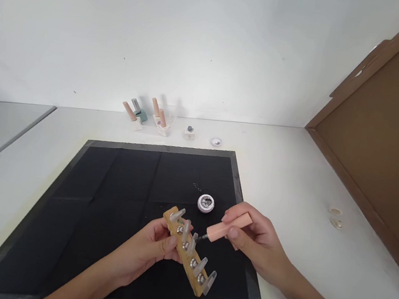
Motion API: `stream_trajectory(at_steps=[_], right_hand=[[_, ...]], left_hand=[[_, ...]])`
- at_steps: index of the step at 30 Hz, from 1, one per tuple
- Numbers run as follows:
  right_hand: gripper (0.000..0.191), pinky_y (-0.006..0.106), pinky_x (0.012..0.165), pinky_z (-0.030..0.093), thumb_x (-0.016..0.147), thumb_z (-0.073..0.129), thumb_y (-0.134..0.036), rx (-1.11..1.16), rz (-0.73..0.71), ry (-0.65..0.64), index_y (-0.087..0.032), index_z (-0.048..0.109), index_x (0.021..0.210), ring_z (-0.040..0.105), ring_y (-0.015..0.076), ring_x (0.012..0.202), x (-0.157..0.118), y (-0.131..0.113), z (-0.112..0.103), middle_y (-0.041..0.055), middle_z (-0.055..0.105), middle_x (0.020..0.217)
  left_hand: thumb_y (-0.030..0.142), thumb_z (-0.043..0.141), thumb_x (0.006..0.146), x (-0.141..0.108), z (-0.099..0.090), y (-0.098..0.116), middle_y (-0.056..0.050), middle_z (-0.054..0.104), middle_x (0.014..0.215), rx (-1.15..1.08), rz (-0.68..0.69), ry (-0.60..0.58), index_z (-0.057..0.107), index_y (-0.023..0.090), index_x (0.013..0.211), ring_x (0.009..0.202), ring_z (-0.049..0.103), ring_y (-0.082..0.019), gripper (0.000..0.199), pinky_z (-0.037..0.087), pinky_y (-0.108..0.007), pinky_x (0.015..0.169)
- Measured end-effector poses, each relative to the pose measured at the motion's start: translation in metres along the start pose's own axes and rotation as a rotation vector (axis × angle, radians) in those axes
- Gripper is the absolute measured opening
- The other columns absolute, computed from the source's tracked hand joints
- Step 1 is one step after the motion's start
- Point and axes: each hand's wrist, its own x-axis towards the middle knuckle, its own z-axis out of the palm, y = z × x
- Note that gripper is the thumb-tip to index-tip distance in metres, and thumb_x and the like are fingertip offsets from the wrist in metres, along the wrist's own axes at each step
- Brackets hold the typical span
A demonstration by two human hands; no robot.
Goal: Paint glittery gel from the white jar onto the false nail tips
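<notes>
My left hand point(156, 247) is closed round a yellowish-brown nail tip stand point(186, 259), held tilted above a black mat. Several clear false nails point(200, 267) stick up from silvery round holders along it. Between the thumb and fingers of my right hand point(259, 236) is a nail polish brush point(229, 227) with a peach-pink handle. Its dark bristle end is at the middle false nail point(193, 244), seemingly touching it. Just beyond the stand, a small round white pot point(206, 203) with silvery contents sits on the mat.
The black mat point(116, 186) is taped to a white table. Behind it stand slanted polish bottles point(160, 120) in a clear holder, a small clear jar point(189, 132) and a round dish point(216, 142). Two small round items point(335, 217) lie at right, near a brown cardboard panel point(388, 140).
</notes>
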Motion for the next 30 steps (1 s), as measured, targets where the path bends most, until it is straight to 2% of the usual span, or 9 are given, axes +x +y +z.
stream_trajectory(at_steps=[5, 9, 13, 17, 20, 25, 27, 30], right_hand=[[0.006, 0.024, 0.058, 0.038, 0.089, 0.058, -0.031, -0.012, 0.002, -0.105, -0.026, 0.060, 0.091, 0.048, 0.0107, 0.064, -0.0031, -0.0002, 0.0008, -0.0013, 0.059, 0.076], [0.006, 0.025, 0.060, 0.039, 0.089, 0.057, -0.031, -0.045, 0.013, -0.031, -0.026, 0.059, 0.093, 0.051, 0.0117, 0.067, -0.0014, 0.0005, 0.0019, -0.0009, 0.063, 0.077], [0.008, 0.025, 0.056, 0.038, 0.089, 0.056, -0.032, -0.031, 0.000, 0.036, -0.025, 0.059, 0.091, 0.050, 0.0116, 0.062, 0.0002, 0.0005, 0.0007, -0.0005, 0.061, 0.074], [0.010, 0.023, 0.050, 0.035, 0.088, 0.058, -0.034, 0.046, 0.023, -0.054, -0.024, 0.059, 0.090, 0.044, 0.0099, 0.056, -0.0022, 0.0013, 0.0005, -0.0021, 0.055, 0.070], [0.010, 0.023, 0.051, 0.035, 0.088, 0.058, -0.033, 0.026, 0.037, -0.107, -0.024, 0.060, 0.089, 0.045, 0.0100, 0.056, -0.0034, 0.0017, 0.0021, -0.0022, 0.056, 0.069], [0.009, 0.023, 0.053, 0.038, 0.089, 0.057, -0.033, -0.005, 0.071, -0.012, -0.024, 0.060, 0.090, 0.047, 0.0105, 0.058, -0.0003, 0.0014, 0.0018, -0.0010, 0.060, 0.071], [0.009, 0.022, 0.054, 0.039, 0.089, 0.056, -0.033, 0.022, 0.076, 0.026, -0.024, 0.060, 0.090, 0.047, 0.0096, 0.059, 0.0011, 0.0025, -0.0003, -0.0016, 0.058, 0.071], [0.012, 0.020, 0.055, 0.040, 0.090, 0.055, -0.035, 0.116, 0.070, 0.038, -0.027, 0.059, 0.099, 0.046, 0.0077, 0.058, 0.0019, 0.0058, -0.0040, -0.0039, 0.052, 0.069]], left_hand=[[0.034, 0.078, 0.067, 0.0003, 0.0005, 0.0007, -0.003, 0.066, 0.085, 0.001, -0.004, -0.006, 0.071, 0.019, 0.092, 0.080, 0.061, -0.016, 0.030, 0.048, -0.029, 0.073], [0.034, 0.079, 0.066, 0.0007, 0.0005, 0.0007, -0.003, 0.067, 0.083, -0.004, -0.001, -0.009, 0.071, 0.018, 0.091, 0.078, 0.061, -0.015, 0.030, 0.048, -0.028, 0.071], [0.035, 0.079, 0.064, 0.0003, 0.0008, 0.0004, -0.003, 0.066, 0.080, 0.000, -0.012, 0.005, 0.071, 0.017, 0.091, 0.076, 0.061, -0.015, 0.033, 0.048, -0.028, 0.071], [0.035, 0.079, 0.064, 0.0001, 0.0009, -0.0002, -0.004, 0.066, 0.082, 0.002, -0.016, -0.002, 0.071, 0.017, 0.089, 0.076, 0.061, -0.015, 0.032, 0.048, -0.028, 0.071], [0.035, 0.080, 0.064, -0.0005, 0.0017, -0.0005, -0.003, 0.067, 0.080, -0.001, -0.013, -0.011, 0.071, 0.017, 0.088, 0.075, 0.062, -0.015, 0.031, 0.048, -0.028, 0.071], [0.036, 0.081, 0.061, -0.0009, 0.0032, -0.0002, -0.003, 0.067, 0.076, 0.002, -0.019, -0.009, 0.071, 0.016, 0.084, 0.072, 0.061, -0.014, 0.032, 0.047, -0.026, 0.069], [0.036, 0.081, 0.061, -0.0003, 0.0029, 0.0000, -0.003, 0.067, 0.078, 0.006, -0.026, -0.013, 0.071, 0.016, 0.085, 0.073, 0.061, -0.014, 0.033, 0.047, -0.026, 0.069], [0.037, 0.080, 0.061, 0.0003, 0.0021, 0.0003, -0.003, 0.067, 0.081, 0.006, -0.024, -0.019, 0.071, 0.017, 0.087, 0.074, 0.061, -0.015, 0.034, 0.046, -0.026, 0.069]])
